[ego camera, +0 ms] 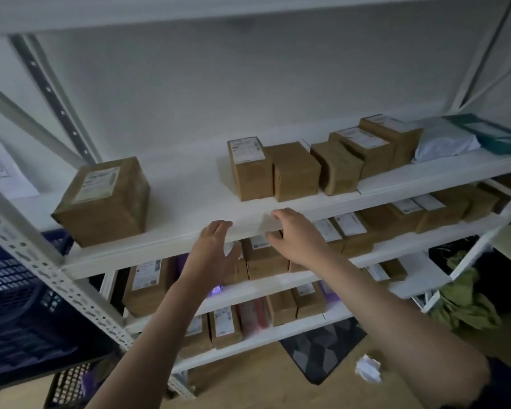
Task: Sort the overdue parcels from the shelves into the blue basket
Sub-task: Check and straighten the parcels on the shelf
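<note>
Bare forearms raised toward white shelf [189,214] front edge. Left hand [211,246] fingers straight, spread, holding nothing, just below edge. Right hand [295,234] loosely curled, holding nothing, fingertips at edge. Blue basket [15,314] near left, beside shelf post. Brown parcel [104,202] at shelf left front; parcel row [316,163] farther back, right.

A single head-worn wide-angle view looks forward and slightly down, close to the white shelf [189,202], with lower tiers beneath, floor [272,379] at bottom and both forearms entering from below
</note>
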A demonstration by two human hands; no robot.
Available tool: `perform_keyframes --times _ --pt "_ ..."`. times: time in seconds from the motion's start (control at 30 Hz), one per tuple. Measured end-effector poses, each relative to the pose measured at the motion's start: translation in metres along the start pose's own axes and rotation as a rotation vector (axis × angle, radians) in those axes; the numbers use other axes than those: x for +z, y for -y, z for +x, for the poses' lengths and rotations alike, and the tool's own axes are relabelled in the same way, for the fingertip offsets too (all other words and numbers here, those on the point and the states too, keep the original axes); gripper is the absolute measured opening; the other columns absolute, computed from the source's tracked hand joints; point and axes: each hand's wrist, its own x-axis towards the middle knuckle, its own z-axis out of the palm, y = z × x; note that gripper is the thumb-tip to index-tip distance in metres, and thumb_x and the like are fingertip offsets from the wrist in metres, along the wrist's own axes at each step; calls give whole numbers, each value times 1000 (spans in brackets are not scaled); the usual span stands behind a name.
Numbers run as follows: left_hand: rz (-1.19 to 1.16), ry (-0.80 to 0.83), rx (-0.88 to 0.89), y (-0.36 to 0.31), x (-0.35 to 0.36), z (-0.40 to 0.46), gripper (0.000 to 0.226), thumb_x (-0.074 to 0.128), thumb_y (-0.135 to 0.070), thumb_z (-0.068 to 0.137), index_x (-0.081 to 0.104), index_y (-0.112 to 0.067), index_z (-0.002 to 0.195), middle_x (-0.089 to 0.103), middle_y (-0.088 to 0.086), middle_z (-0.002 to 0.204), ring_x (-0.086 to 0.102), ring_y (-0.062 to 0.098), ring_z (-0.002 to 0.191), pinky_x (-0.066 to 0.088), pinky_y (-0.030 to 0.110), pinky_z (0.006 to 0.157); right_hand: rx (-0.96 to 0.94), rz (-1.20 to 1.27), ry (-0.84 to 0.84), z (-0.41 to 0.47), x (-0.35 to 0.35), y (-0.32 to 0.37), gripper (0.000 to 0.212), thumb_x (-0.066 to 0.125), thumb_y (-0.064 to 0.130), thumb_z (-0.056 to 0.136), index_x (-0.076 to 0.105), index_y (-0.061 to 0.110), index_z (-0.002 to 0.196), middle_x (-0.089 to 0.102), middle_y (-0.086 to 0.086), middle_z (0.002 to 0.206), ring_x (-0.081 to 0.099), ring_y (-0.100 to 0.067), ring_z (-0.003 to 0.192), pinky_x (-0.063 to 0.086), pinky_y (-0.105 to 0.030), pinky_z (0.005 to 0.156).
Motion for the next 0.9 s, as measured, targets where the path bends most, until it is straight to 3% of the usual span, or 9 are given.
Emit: perform_keyframes --times 0.17,0.37,0.47,0.63,0.77,0.83,0.9 --pt "31 -91 16 7 -2 45 50 64 -29 96 54 -9 140 57 9 139 53 29 126 43 40 107 -2 48 -7 43 6 -6 54 60 39 99 47 12 144 56 -5 137 53 -23 125 49 -35 101" --pt "81 -16 -37 29 6 90 63 53 -44 91 53 -5 141 56 14 140 52 35 127 42 42 109 19 -14 -72 77 4 -25 54 56 36 101 46 8 146 58 -10 132 57 -25 118 48 -33 96" --pt "99 -21 -36 35 13 109 62 60 -43 95 49 -6 144 53 12 144 47 33 132 37 40 112 34 6 -69 92 4 -37 57 60 35 97 46 12 147 59 -7 129 57 -25 116 50 -35 95" --pt "82 11 -10 31 17 138 78 62 -49 93 34 -8 154 43 10 154 38 29 141 32 39 117 45 51 -48 126 5 -38 34 67 38 90 61 13 111 62 -2 102 62 -20 94 53 -33 77" --pt "-6 52 -72 26 13 159 108 64 -66 79 15 -11 159 37 11 157 36 32 143 38 49 115 -23 159 -45 148 4 -33 51 76 29 83 58 14 128 66 -3 112 64 -19 99 57 -36 81" --pt "-56 26 -87 26 14 169 114 60 -72 69 18 -15 159 41 9 153 40 31 140 41 50 112 -38 209 -26 155 1 -30 60 79 28 80 56 16 134 67 -1 118 64 -18 104 57 -37 85" --pt "-72 11 -95 22 13 174 108 68 -64 70 23 -16 157 44 8 149 43 30 136 43 49 110 -48 233 -11 160 0 -30 63 80 28 79 55 18 136 66 0 122 64 -17 107 57 -38 87"
